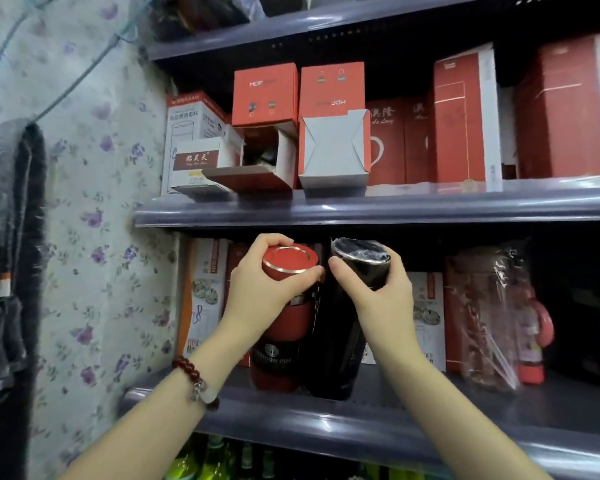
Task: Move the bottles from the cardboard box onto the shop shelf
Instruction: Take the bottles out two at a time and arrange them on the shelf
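Both hands grip caps: left hand (257, 289) steadies the red bottle (279, 323), right hand (374, 292) the black bottle (340, 327), upright together on the shelf (361, 431).

I see a red bottle (280, 327) with a black band beside a black bottle (340, 327), grey shelves (361, 424), mostly red boxes (461, 126), purple-flowered wallpaper (94, 216), and perhaps green bottles (215, 459) below.

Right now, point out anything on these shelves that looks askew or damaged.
On the upper shelf, a red carton lies on its side with its end flap open. A second red carton beside it also lies on its side. The bottles in both hands stand upright.
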`<state>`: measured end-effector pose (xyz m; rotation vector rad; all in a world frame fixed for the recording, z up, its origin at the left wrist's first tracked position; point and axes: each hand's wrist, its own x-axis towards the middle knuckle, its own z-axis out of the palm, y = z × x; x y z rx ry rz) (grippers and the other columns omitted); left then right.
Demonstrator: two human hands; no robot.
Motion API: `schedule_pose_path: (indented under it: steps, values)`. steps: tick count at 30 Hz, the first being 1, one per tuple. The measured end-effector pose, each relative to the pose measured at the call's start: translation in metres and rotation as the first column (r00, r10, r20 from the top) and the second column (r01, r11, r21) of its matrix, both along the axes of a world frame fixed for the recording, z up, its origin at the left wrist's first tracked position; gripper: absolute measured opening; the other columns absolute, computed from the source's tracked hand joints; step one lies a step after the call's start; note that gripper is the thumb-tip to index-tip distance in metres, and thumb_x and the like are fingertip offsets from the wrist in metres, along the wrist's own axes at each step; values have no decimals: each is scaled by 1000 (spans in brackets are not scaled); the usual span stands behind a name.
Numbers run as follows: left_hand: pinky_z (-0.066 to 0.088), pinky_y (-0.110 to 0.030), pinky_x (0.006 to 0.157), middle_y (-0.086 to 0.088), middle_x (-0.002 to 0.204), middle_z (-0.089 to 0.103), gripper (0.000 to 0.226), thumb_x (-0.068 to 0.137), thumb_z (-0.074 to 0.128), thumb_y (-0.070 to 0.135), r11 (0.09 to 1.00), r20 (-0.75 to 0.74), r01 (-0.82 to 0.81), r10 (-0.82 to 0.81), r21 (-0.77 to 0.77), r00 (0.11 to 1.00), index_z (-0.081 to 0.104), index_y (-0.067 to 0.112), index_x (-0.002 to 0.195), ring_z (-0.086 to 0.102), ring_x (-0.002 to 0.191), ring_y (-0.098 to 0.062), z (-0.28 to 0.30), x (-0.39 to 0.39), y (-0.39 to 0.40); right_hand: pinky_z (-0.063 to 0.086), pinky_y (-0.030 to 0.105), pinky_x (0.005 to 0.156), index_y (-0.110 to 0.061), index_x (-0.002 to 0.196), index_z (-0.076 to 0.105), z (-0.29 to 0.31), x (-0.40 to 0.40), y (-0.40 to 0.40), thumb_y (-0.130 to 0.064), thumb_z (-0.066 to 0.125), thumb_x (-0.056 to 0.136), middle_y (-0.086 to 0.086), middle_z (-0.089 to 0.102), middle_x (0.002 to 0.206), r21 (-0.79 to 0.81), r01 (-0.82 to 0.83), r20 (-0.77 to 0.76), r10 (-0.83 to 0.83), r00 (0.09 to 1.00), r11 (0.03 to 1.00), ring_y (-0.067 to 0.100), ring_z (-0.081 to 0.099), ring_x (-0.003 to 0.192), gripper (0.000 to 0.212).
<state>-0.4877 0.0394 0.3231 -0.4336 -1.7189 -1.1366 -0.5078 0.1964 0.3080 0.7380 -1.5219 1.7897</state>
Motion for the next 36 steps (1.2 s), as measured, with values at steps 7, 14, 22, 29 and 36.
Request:
schedule_pose_path:
  steps: [7,14,22,29,36]
  values:
    - [51,-25,88,14,108,64,76,51,80,50,994,199,108,-107,4,974,49,36,118,63,101,-3,5,-28,-28,52,40,96,-32,120,55,8,-31,-9,-59,81,52,-11,69,110,156,-89,161,64,985,984,10,66,104,77]
    - [45,-32,104,17,123,56,90,68,84,24,988,349,153,-138,-15,927,31,34,141,58,107,4,-26,-47,-55,53,30,91,-25,133,44,-30,-50,-14,-31,86,65,-9,66,115,296,-144,231,75,970,944,6,65,103,80]
    - [40,-13,92,24,132,49,101,72,81,23,972,449,235,-208,-4,869,16,48,145,48,113,13,-68,-52,-65,52,32,95,-39,138,34,-62,-48,-19,-20,88,60,-15,63,119,305,-148,252,70,965,941,6,63,108,97]
    - [42,-17,97,18,130,53,106,68,84,17,983,409,183,-173,16,896,17,41,147,52,115,11,-67,-55,-70,51,39,98,-36,136,32,-59,-49,-35,-13,87,63,-18,59,116,266,-128,246,61,967,955,6,60,108,94]
    - [43,-2,82,34,118,51,102,73,81,21,991,422,126,-97,-42,901,15,43,147,49,97,30,-65,-44,-65,48,34,97,-34,140,25,-56,-46,-32,-22,87,65,-18,56,111,336,-99,300,-7,954,937,14,59,110,98]
